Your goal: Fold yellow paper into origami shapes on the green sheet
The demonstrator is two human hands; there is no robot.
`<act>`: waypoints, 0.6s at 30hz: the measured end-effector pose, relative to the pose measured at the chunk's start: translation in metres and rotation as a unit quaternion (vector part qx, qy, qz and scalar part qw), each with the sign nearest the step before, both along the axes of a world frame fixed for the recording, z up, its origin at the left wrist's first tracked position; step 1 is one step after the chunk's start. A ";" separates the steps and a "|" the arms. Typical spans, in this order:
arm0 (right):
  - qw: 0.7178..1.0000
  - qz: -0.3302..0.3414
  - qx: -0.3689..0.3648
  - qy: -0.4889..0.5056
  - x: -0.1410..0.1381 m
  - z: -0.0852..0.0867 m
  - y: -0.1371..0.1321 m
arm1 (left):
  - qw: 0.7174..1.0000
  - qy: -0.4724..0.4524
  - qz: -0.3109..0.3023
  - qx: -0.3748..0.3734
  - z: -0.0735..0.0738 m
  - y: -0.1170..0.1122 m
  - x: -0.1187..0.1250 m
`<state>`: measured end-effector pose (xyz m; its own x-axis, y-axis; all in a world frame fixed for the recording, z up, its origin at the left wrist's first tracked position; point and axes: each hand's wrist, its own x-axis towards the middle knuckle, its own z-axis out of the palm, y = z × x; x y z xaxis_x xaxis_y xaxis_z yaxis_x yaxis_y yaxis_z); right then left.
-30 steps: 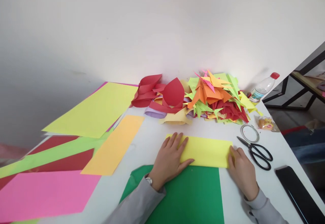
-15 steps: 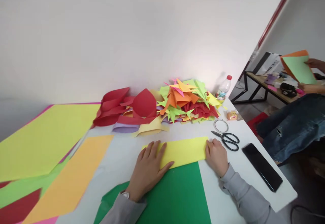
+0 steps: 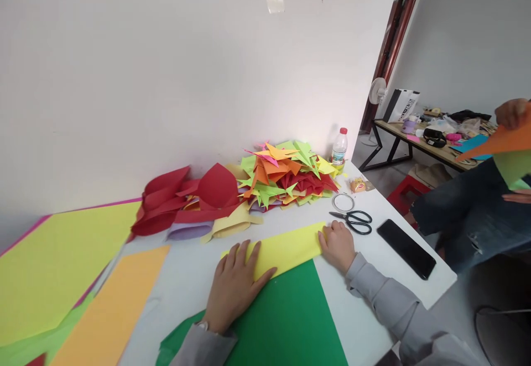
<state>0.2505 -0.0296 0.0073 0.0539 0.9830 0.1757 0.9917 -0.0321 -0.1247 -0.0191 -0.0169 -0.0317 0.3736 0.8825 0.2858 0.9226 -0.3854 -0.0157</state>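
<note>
A folded strip of yellow paper [image 3: 290,247] lies across the middle of the table. Pressed flat on its left part is my left hand [image 3: 232,286], fingers spread and holding nothing. My right hand [image 3: 338,246] is closed at the strip's right end, fingers curled over the edge; the fingertips are partly hidden. Under the strip's near side and my left wrist is a large green sheet [image 3: 294,316]. Black-handled scissors [image 3: 357,222] rest just beyond my right hand, near a roll of clear tape [image 3: 343,202].
Behind stands a pile of folded paper stars [image 3: 286,175] beside red curled paper pieces [image 3: 215,189]. At left lie large yellow [image 3: 70,255] and orange sheets [image 3: 116,299]. A phone [image 3: 406,249], wrapped snack [image 3: 359,184] and bottle [image 3: 339,147] sit at right. Another person's hand [image 3: 512,113] holds paper.
My view has swung right and up, showing more of the room. Both hands stay on the yellow strip with little change. The other person's orange and green sheets have moved and tilted.
</note>
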 end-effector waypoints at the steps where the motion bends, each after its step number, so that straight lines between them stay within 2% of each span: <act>1: 1.000 0.000 0.002 0.001 0.000 0.001 0.000 | 1.000 0.003 0.002 -0.003 0.001 0.000 0.000; 10: 1.000 -0.005 0.018 0.007 -0.002 0.009 -0.002 | 1.000 0.008 0.011 -0.019 0.000 0.001 0.001; 13: 1.000 0.013 0.025 0.003 -0.015 0.016 -0.007 | 1.000 0.010 0.007 -0.017 0.001 0.000 0.001; 18: 0.994 0.086 0.063 -0.008 -0.050 0.032 -0.018 | 1.000 0.003 0.001 -0.003 0.003 -0.001 0.002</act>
<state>0.2002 -0.0472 0.0392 -0.1159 0.9479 0.2967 0.9832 0.1519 -0.1015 -0.0168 -0.0184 -0.0285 0.3732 0.8849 0.2786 0.9234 -0.3832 -0.0198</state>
